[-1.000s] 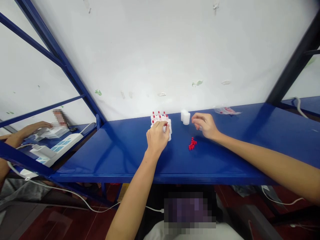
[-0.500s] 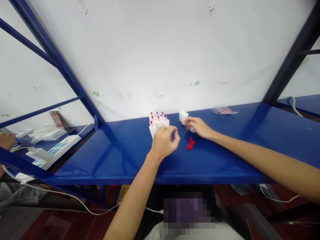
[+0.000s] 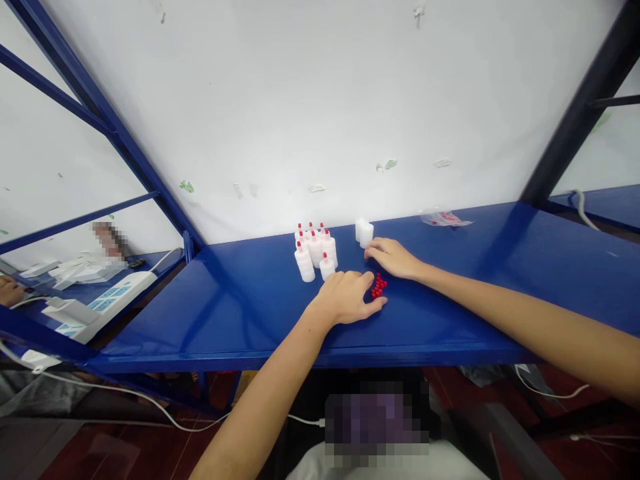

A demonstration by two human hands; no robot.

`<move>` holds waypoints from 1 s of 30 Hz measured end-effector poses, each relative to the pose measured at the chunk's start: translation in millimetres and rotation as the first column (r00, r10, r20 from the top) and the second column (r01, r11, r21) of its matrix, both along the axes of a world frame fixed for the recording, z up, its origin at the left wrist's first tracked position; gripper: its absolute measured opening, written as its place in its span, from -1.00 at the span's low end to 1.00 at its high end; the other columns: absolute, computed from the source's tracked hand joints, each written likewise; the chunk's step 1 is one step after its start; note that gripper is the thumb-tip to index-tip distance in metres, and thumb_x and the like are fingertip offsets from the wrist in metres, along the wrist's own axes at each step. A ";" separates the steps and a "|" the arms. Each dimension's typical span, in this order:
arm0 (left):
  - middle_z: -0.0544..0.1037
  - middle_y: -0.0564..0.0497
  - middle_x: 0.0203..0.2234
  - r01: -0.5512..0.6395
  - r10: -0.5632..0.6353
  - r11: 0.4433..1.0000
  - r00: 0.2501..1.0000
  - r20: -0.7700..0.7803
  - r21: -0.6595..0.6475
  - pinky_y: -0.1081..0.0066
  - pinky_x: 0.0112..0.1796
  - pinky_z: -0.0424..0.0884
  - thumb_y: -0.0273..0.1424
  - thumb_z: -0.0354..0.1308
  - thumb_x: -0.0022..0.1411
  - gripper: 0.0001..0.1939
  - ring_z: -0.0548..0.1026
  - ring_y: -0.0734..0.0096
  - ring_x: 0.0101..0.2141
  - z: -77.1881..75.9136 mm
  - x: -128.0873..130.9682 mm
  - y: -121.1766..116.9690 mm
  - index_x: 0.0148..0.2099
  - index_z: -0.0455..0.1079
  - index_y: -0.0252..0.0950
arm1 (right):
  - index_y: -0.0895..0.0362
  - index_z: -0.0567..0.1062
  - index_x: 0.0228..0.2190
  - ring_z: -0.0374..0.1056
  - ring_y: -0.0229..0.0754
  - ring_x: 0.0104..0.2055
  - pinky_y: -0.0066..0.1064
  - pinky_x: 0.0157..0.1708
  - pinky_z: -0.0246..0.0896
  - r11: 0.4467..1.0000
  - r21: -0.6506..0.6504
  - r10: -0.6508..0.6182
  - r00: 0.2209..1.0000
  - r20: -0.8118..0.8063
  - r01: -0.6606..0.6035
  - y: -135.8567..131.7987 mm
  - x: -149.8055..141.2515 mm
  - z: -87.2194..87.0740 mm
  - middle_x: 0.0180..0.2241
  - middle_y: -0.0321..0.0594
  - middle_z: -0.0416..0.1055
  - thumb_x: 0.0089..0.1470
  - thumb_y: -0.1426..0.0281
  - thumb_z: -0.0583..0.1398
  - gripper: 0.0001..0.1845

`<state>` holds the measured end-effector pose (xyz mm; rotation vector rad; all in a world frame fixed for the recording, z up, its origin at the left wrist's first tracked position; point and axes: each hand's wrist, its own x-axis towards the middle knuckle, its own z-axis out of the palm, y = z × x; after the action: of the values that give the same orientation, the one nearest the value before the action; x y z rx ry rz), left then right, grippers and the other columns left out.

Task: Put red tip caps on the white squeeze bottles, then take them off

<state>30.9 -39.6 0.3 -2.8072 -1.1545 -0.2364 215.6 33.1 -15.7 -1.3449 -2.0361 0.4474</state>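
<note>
My left hand (image 3: 347, 297) reaches over the blue tabletop with thumb and fingers spread around a small pile of red caps (image 3: 379, 287). Nothing shows between its fingers. Just left of it stands a white squeeze bottle with a red tip (image 3: 327, 268). Behind that, several similar red-tipped white bottles (image 3: 314, 250) are grouped upright. My right hand (image 3: 393, 258) rests low over the table, fingers loosely bent and a little apart, its fingertips beside the white bottles without red tips (image 3: 366, 235). Nothing is visible in that hand, though its underside is hidden.
The blue table (image 3: 240, 300) runs up to a white wall. A clear plastic bag with red contents (image 3: 445, 219) lies at the back right. On the left, beyond a blue frame post (image 3: 135, 153), are a power strip (image 3: 113, 300), white boxes and another person's hand (image 3: 11, 291).
My left hand has opened from a pinch and moved right and down to the red caps, uncovering the front bottle. The white item under my right hand no longer shows.
</note>
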 end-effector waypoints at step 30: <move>0.58 -0.06 -0.29 0.122 -0.123 0.992 0.990 -0.068 -0.009 0.31 -0.30 0.39 -0.17 -0.24 0.47 -0.56 0.57 0.22 -0.31 0.0 -1.1 5.3 -0.14 0.40 -0.26 | 0.13 0.38 -0.50 0.21 -0.22 -0.49 -0.38 -0.39 0.01 0.983 0.169 0.086 0.991 -0.099 -0.068 -17.4 -1.8 12.9 -0.57 -0.31 0.29 0.13 0.29 -0.03 -0.71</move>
<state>29.8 -34.3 0.3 -2.8694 -0.9715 -0.1450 213.8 15.7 -2.9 -1.1233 -1.9961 0.3665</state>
